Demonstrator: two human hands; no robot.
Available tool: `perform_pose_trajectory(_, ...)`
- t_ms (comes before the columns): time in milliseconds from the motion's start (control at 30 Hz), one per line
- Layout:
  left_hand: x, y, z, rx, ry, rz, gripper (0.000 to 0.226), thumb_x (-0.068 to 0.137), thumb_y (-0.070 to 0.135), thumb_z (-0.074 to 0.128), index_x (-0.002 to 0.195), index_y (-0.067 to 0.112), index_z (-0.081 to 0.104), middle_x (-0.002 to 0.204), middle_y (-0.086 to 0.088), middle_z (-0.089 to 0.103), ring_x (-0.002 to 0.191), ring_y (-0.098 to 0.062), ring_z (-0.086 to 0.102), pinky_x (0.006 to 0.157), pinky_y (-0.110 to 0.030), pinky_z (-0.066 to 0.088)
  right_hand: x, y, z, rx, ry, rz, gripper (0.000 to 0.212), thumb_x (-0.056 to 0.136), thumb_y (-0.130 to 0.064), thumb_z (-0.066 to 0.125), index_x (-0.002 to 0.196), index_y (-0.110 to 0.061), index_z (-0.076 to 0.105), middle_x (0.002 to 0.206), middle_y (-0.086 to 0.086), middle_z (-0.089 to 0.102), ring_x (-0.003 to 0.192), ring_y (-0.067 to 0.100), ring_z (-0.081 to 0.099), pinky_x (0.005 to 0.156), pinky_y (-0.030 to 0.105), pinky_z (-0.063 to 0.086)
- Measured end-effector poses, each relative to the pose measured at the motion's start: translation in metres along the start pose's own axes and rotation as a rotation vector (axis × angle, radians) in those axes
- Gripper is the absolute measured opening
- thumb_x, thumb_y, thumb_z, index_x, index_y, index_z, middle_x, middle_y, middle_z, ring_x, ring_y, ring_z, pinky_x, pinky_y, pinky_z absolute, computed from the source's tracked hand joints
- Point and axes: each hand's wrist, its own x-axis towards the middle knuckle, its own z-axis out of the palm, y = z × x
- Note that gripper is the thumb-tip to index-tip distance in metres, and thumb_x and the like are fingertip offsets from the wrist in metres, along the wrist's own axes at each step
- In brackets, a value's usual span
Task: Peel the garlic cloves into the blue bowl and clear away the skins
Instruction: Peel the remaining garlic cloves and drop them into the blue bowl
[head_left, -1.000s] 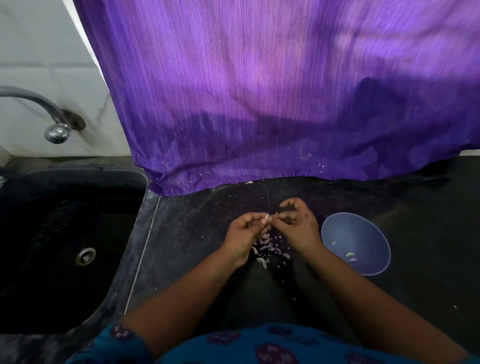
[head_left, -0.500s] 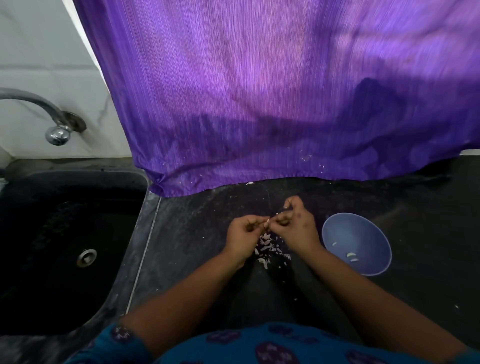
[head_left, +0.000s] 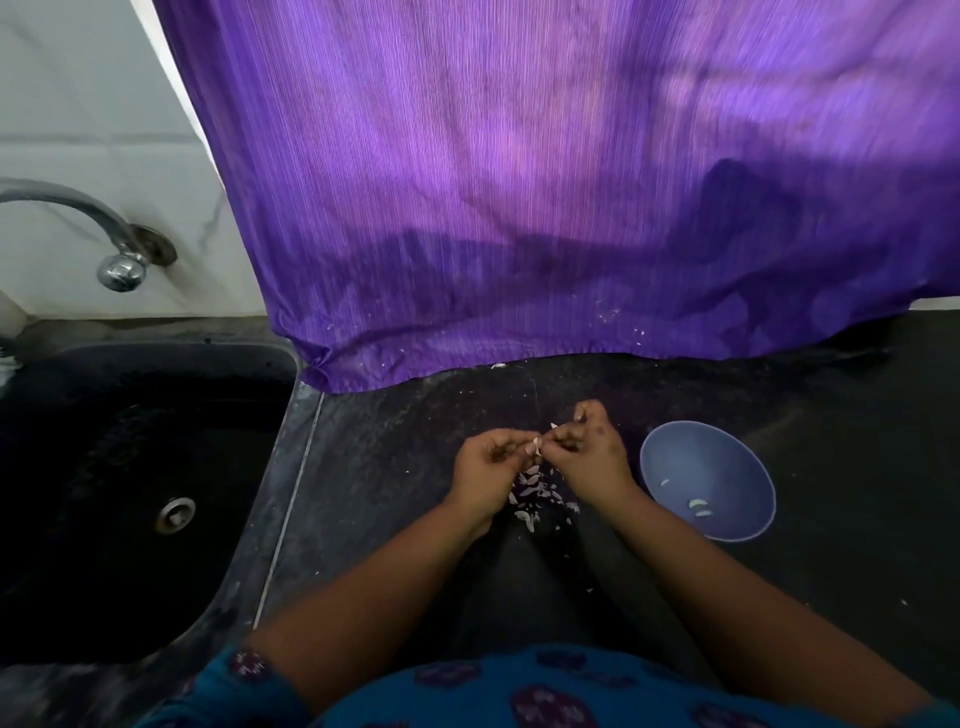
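Note:
My left hand (head_left: 488, 467) and my right hand (head_left: 589, 454) meet fingertip to fingertip above the dark counter, both pinching one small garlic clove (head_left: 540, 448) between them; most of it is hidden by the fingers. A sliver of skin shows at my right fingertips. Under the hands lies a pile of pale garlic skins (head_left: 537, 493). The blue bowl (head_left: 675, 457) stands just right of my right wrist, with three peeled cloves (head_left: 696, 506) inside.
A purple cloth (head_left: 571, 208) hangs over the back of the counter, with skin flecks on its hem. A black sink (head_left: 130, 493) with a drain and a metal tap (head_left: 119, 260) lies to the left. Dark counter (head_left: 857, 467) stretches right of the bowl.
The hands stay together over the skin pile. My right index finger has lifted and the fingertips have shifted slightly on the clove. The bowl has not moved.

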Motion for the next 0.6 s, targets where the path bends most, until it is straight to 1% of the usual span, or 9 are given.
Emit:
perform_pose_trajectory(100,-0.003,-0.001,0.001,-0.082,-0.028,-0.056,0.014,0.090,-0.001,0.060,0.099,0.004,0.069,0.086,-0.008,0.071,0.076,-0.008,0.065,0.074,-0.019,0.052,-0.002,0.003,0.001,0.022,0.010,0.037,0.042,0.081,-0.011,0.074,0.103,-0.018,0.039,0.085,0.000,0.071,0.080,0.009,0.068,0.066,0.016,0.046)
perform_pose_trajectory(167,-0.005,-0.001,0.002,-0.150,-0.047,-0.105,0.012,0.090,0.001,0.062,0.100,0.003,0.069,0.085,-0.007,0.071,0.076,-0.008,0.065,0.075,-0.019,0.053,-0.005,0.003,0.000,0.050,0.021,0.052,0.040,0.082,-0.011,0.073,0.103,-0.018,0.039,0.085,0.000,0.071,0.081,0.012,0.068,0.069,0.022,0.049)
perform_pose_trajectory(300,-0.010,0.002,0.002,-0.242,-0.048,-0.171,0.009,0.086,0.002,0.067,0.095,0.002,0.068,0.079,-0.006,0.071,0.070,-0.008,0.066,0.069,-0.018,0.053,-0.013,0.004,-0.002,0.092,0.009,0.045,0.040,0.082,-0.007,0.071,0.095,-0.024,0.037,0.082,0.003,0.072,0.082,0.019,0.069,0.077,0.035,0.055)
perform_pose_trajectory(400,-0.012,0.005,0.002,-0.307,-0.043,-0.207,0.005,0.087,-0.003,0.064,0.090,0.001,0.065,0.077,-0.008,0.070,0.070,-0.010,0.068,0.069,-0.018,0.054,-0.017,0.003,-0.002,0.096,-0.008,0.035,0.039,0.084,-0.007,0.069,0.093,-0.027,0.037,0.084,0.003,0.071,0.083,0.020,0.069,0.079,0.038,0.055)
perform_pose_trajectory(500,-0.014,0.006,0.002,-0.317,-0.049,-0.219,0.007,0.090,-0.004,0.059,0.093,-0.002,0.065,0.078,-0.008,0.071,0.072,-0.010,0.068,0.072,-0.018,0.055,-0.021,0.003,-0.003,0.121,0.012,0.067,0.032,0.084,-0.007,0.068,0.097,-0.022,0.043,0.085,0.003,0.070,0.084,0.020,0.068,0.078,0.035,0.053)
perform_pose_trajectory(600,-0.019,0.007,0.003,-0.335,-0.043,-0.227,0.010,0.090,-0.006,0.056,0.096,-0.004,0.064,0.078,-0.008,0.072,0.073,-0.012,0.070,0.075,-0.018,0.056,-0.024,0.002,-0.005,0.136,0.039,0.075,0.020,0.084,-0.007,0.066,0.092,-0.024,0.059,0.086,0.002,0.071,0.085,0.019,0.068,0.080,0.035,0.054)
